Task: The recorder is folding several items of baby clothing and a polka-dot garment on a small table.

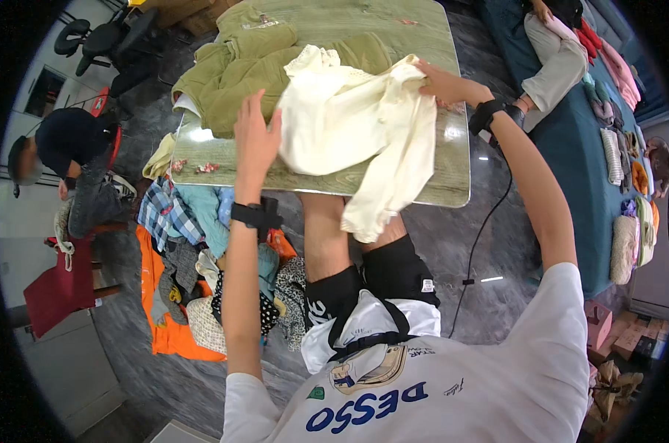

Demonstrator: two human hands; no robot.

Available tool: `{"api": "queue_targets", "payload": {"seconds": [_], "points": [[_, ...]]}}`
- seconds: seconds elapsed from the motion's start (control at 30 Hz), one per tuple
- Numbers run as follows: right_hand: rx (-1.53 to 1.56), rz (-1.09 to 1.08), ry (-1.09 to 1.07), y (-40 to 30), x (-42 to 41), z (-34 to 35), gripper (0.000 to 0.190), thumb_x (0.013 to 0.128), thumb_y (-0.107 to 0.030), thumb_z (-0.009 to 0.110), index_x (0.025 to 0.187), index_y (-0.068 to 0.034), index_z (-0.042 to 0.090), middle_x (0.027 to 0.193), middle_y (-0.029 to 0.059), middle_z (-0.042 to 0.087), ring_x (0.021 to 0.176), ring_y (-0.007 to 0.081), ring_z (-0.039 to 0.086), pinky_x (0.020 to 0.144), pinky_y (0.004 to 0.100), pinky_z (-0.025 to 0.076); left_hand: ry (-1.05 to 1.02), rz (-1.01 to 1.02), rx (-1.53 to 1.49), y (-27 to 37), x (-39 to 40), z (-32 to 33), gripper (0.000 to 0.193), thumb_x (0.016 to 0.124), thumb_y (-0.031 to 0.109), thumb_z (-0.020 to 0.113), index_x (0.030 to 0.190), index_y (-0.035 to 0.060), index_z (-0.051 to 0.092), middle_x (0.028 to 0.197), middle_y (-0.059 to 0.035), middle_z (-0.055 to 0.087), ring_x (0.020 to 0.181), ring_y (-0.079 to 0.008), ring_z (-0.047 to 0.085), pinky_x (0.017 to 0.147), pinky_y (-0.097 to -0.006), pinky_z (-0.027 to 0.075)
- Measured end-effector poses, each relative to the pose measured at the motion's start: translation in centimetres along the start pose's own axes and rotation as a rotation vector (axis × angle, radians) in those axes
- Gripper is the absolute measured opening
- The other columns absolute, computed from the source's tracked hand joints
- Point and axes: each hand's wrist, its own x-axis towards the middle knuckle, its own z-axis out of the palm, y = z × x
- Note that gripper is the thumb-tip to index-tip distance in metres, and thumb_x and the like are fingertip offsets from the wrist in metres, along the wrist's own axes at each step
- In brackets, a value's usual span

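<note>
A cream long-sleeved garment with a lacy collar (pixel 340 122) lies spread over the near half of a green wood-patterned table (pixel 323 185), one sleeve hanging past the front edge. My right hand (pixel 445 84) touches its upper right part; the fingertips are partly hidden by the cloth's edge, so a grip cannot be told. My left hand (pixel 256 135) is raised beside the garment's left edge, fingers up and thumb apart, with nothing in it. Behind and left of the cream garment, olive green clothing (pixel 229 77) lies in a rumpled heap, partly under it.
A heap of mixed clothes (pixel 185 271) lies on orange cloth on the floor at left. A person (pixel 80 149) sits at far left, another (pixel 556 55) on a blue sofa (pixel 561 155) holding rolled clothes. A black cable (pixel 481 238) crosses the floor at right.
</note>
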Motion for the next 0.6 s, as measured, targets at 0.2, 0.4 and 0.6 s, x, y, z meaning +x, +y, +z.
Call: {"api": "queue_targets", "payload": {"seconds": [0.2,0.4,0.6], "points": [[-0.273,-0.036,0.4,-0.6,2.4,0.7,0.068,0.093,-0.025,0.063,0.148,0.001,0.032,0.15,0.0235,0.038,0.139,0.0416,0.036,0.115,0.047,0.034,-0.269,0.063,0.359,-6.3,3.4,0.7,0.057,0.097,0.039,0.059,0.147,0.0161,0.046,0.152,-0.0088,0.044,0.137,-0.034,0.043,0.114,-0.051,0.031],[-0.282,-0.06,0.162,-5.2,0.7,3.5,0.069,0.102,-0.051,0.045,0.155,-0.012,0.027,0.163,0.0143,0.023,0.152,0.0327,0.018,0.122,0.0531,0.018,-0.267,-0.074,0.561,-8.1,7.5,0.7,0.048,0.098,0.04,0.057,0.14,0.0179,0.054,0.144,-0.0066,0.05,0.128,-0.0335,0.05,0.103,-0.0498,0.043],[-0.27,-0.011,0.202,-0.2,3.3,2.7,0.088,0.097,-0.072,0.034,0.157,-0.009,0.024,0.167,0.0055,0.013,0.155,0.0278,0.004,0.122,0.0578,0.009,-0.085,-0.08,0.663,-7.4,5.3,-0.5,0.04,0.099,0.042,0.055,0.119,0.0099,0.064,0.115,-0.0123,0.061,0.101,-0.0391,0.064,0.08,-0.0501,0.052]]}}
